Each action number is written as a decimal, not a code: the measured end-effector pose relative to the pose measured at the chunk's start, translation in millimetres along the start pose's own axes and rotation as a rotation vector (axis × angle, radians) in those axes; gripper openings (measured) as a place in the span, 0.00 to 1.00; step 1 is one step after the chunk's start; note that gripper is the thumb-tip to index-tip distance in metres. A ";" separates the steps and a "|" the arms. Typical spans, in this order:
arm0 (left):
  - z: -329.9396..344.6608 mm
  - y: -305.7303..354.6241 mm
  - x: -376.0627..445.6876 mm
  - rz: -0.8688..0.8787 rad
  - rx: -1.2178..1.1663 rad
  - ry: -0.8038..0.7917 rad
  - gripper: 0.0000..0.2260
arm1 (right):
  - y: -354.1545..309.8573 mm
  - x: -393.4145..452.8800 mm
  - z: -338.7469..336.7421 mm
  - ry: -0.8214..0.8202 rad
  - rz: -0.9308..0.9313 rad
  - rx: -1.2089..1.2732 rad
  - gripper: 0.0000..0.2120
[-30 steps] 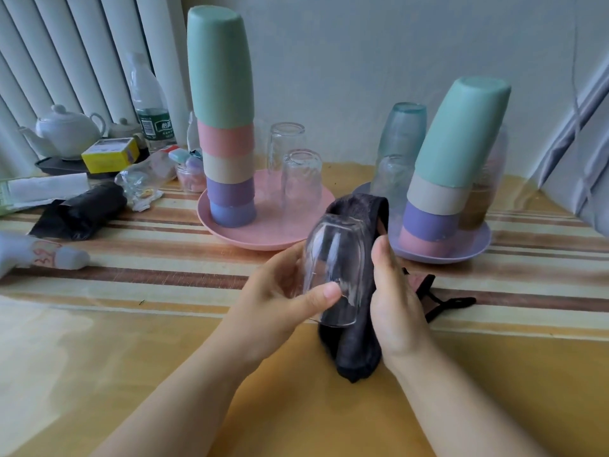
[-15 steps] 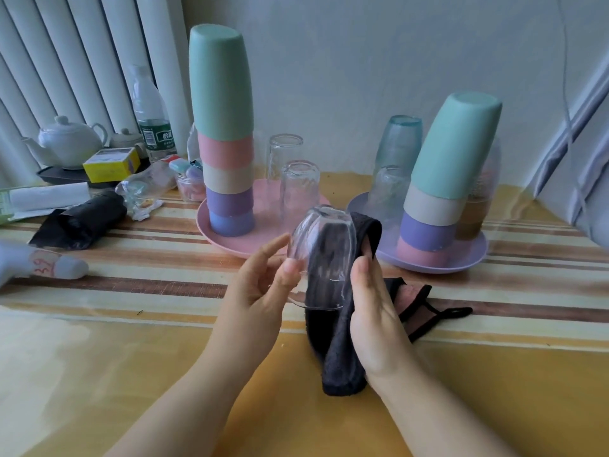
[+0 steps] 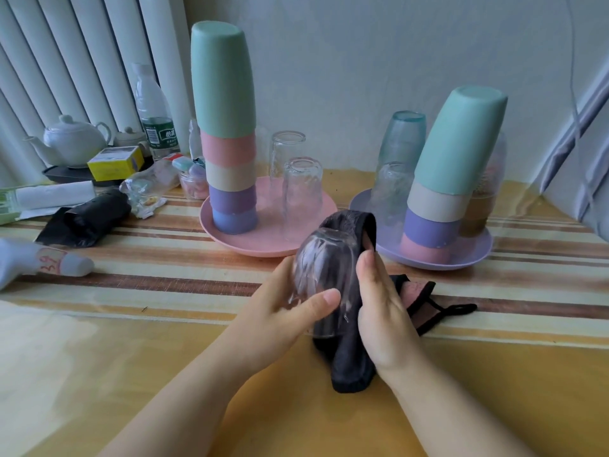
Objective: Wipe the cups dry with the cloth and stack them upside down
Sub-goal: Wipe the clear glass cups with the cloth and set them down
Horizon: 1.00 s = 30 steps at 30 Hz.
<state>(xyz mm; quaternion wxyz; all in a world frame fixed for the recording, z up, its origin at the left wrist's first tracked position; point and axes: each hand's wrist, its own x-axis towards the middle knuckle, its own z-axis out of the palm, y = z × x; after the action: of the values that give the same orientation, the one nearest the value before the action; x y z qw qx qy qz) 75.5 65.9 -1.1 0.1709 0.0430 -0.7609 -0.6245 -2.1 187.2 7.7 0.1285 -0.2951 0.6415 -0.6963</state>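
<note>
My left hand (image 3: 280, 311) grips a clear glass cup (image 3: 324, 268), bottom up, above the table. A dark cloth (image 3: 351, 361) wraps the cup's right side and hangs below it, pressed on by my right hand (image 3: 382, 311). A pink plate (image 3: 230, 240) behind holds an upright stack of upside-down coloured cups (image 3: 227, 127) and two inverted clear glasses (image 3: 301, 196). On the purple plate (image 3: 474, 257) to the right, a second coloured stack (image 3: 451, 169) leans left beside several inverted glasses (image 3: 398, 150).
The left side of the striped table is cluttered: a white teapot (image 3: 74, 143), a water bottle (image 3: 155, 117), a yellow box (image 3: 115, 163), a black bag (image 3: 89, 217) and a white tube (image 3: 43, 263). Blinds stand at the back left, a curtain at right.
The cup has been turned between my hands against the cloth. My left thumb has come back across the cup's front near its rim. The view shifted slightly.
</note>
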 end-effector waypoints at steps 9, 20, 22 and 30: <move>-13.4 -1.8 9.3 0.021 -0.353 0.249 0.27 | 19.4 -1.1 12.5 -0.242 0.106 -0.092 0.36; -5.1 1.0 7.0 -0.021 -0.248 0.360 0.20 | 8.0 -2.7 5.0 -0.041 -0.080 -0.019 0.12; -6.4 -0.7 7.6 -0.062 -0.362 0.306 0.17 | 12.5 -3.6 11.6 -0.093 -0.131 -0.072 0.12; -8.7 -4.7 5.2 0.001 -0.233 -0.001 0.23 | 9.7 1.7 10.9 -0.096 -0.339 -0.259 0.27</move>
<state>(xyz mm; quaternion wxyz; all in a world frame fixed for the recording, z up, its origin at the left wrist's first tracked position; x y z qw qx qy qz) 72.7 55.2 -3.1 0.1747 0.0220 -0.6831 -0.7087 0.9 175.9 -1.2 0.0012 -0.4457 0.6599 -0.6049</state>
